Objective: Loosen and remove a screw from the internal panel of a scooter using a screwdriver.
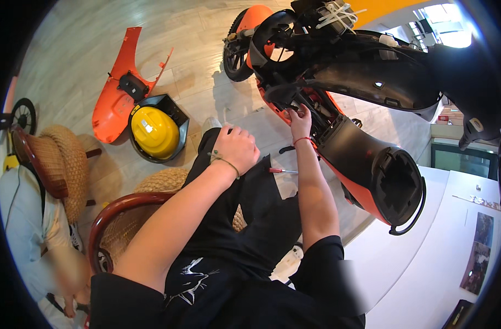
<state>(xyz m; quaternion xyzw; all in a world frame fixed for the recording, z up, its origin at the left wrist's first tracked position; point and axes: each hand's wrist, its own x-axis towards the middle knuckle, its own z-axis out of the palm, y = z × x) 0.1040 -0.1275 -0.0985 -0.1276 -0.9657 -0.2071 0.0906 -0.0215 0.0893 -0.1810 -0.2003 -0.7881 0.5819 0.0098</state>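
An orange and black motor scooter (pixel 365 148) stands in front of me at the right, its inner frame and wiring partly exposed. My right hand (pixel 300 120) reaches to the opening in its body, with thumb and fingers pinched together. Whatever they grip there is too small to make out. On my knee rests my left hand (pixel 238 147), curled into a fist. A small dark spot shows between its fingers, and I cannot tell what it is. A screwdriver (pixel 276 170) with a red handle lies beside my leg, close to my right forearm.
On the wooden floor at left lie an orange body panel (pixel 112 104) and a yellow hard hat (pixel 153 131) in a black tray-like part (pixel 180 118). A wicker chair (pixel 99 225) is beside me. Another person (pixel 23 219) sits at far left. A white cabinet (pixel 420 247) borders the right.
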